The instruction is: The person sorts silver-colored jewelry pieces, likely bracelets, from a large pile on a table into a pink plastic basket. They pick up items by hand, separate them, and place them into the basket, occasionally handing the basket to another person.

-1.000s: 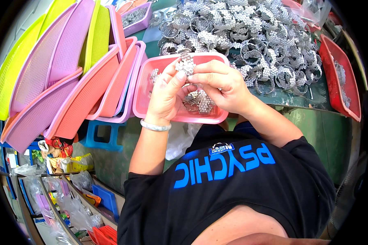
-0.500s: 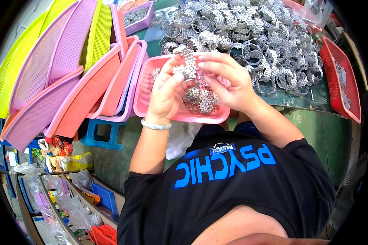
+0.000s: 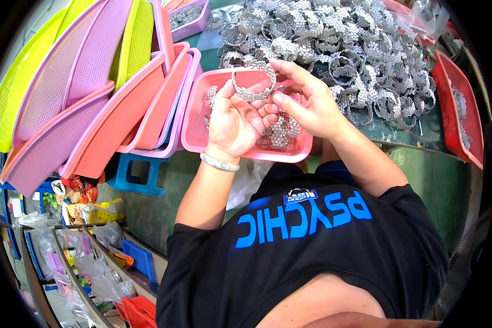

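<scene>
A silvery, textured metal band bent into a ring [image 3: 252, 97], like a bracelet, is held up between my hands over the pink basket [image 3: 194, 131]. My left hand [image 3: 232, 127] is palm up with its fingers curled, the thumb at the ring's left side. My right hand [image 3: 318, 106] grips the ring's right side with thumb and fingers, its fingertips partly hidden. More metal bands [image 3: 281, 134] lie in the basket below, partly covered by my hands.
A large heap of similar bands [image 3: 366, 65] covers the green table beyond. Stacked purple, orange and lime baskets [image 3: 117, 120] stand left, beside a blue stool [image 3: 136, 188]. A red basket [image 3: 448, 123] with bands sits at the right edge.
The band has turned and now shows as an open ring. My left hand has rolled further palm up and shifted slightly right; my right hand has closed in on the band.
</scene>
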The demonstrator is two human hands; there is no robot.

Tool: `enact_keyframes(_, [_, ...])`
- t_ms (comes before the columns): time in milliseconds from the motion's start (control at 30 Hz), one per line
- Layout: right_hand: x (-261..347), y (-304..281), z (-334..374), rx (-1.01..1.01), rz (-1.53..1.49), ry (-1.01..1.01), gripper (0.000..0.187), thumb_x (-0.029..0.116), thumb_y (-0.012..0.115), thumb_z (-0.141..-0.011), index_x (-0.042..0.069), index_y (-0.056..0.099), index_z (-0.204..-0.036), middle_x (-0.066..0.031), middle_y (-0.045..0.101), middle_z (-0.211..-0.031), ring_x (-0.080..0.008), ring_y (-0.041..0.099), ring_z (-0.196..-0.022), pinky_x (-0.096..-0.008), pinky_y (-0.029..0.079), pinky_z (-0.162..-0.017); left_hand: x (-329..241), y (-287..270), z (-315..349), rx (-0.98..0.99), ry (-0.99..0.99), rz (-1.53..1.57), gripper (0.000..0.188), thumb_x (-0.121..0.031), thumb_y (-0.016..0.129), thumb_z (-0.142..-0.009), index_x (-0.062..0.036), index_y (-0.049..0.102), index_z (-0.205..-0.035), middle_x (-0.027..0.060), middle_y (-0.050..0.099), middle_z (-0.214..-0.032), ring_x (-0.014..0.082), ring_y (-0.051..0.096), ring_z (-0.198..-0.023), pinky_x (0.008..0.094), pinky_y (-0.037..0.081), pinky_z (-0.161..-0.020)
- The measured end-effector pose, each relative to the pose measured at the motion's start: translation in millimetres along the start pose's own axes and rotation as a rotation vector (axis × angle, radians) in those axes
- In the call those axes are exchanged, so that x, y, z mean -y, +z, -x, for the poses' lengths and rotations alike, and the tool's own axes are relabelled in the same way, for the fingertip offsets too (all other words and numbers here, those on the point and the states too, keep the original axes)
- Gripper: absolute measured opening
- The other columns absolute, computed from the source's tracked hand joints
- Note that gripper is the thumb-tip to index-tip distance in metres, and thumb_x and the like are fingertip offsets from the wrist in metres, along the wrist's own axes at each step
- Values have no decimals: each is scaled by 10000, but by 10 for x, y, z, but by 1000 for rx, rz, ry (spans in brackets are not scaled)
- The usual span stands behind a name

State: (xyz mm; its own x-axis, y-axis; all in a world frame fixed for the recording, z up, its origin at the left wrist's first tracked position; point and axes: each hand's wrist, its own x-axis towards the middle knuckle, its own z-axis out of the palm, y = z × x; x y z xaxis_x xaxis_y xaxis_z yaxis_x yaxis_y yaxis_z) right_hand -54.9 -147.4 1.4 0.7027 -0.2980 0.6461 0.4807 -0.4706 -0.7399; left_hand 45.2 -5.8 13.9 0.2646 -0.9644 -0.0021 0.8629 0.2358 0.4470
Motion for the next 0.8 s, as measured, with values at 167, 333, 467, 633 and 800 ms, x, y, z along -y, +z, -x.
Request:
enact_keyframes(167, [-19,3,12,-14,-34,-3,479,92,619,-764,11,459,-1208,-142,560,-1076,-209,570,-929,-300,477,-756,5,-13,-4,-7,2,5,605,-487,261,-909,12,483,-1171,194,591,-1006,267,584,-844,378,462,-792])
enact_keyframes(333, [15,20,25,-8,-82,40,509,95,625,-764,22,440,-1232,-130,558,-1098,-197,552,-938,-294,477,-740,-4,-33,-8,34,-12,28,628,-501,230,-907,5,443,-1212,224,593,-1004,282,594,-849,380,456,-800])
enact_keyframes(467, [67,23,28,-4,-88,46,510,86,620,-766,30,438,-1238,-122,557,-1101,-186,540,-940,-292,476,-732,-27,-108,-11,80,-23,50,629,-501,216,-907,-3,438,-1221,235,600,-970,291,595,-860,388,448,-820])
enact_keyframes(633, [92,9,37,8,-92,15,507,72,613,-765,31,437,-1239,-117,555,-1104,-182,542,-943,-291,475,-739,-26,-104,-2,-17,-2,58,630,-501,198,-909,-6,462,-1196,199,616,-900,277,590,-797,375,446,-758])
enact_keyframes(800, [95,7,44,19,-90,6,508,61,608,-764,21,434,-1240,-121,557,-1101,-180,548,-947,-287,476,-739,-28,-103,-6,-23,8,45,620,-497,184,-915,-20,481,-1177,161,620,-834,253,571,-722,355,437,-697])
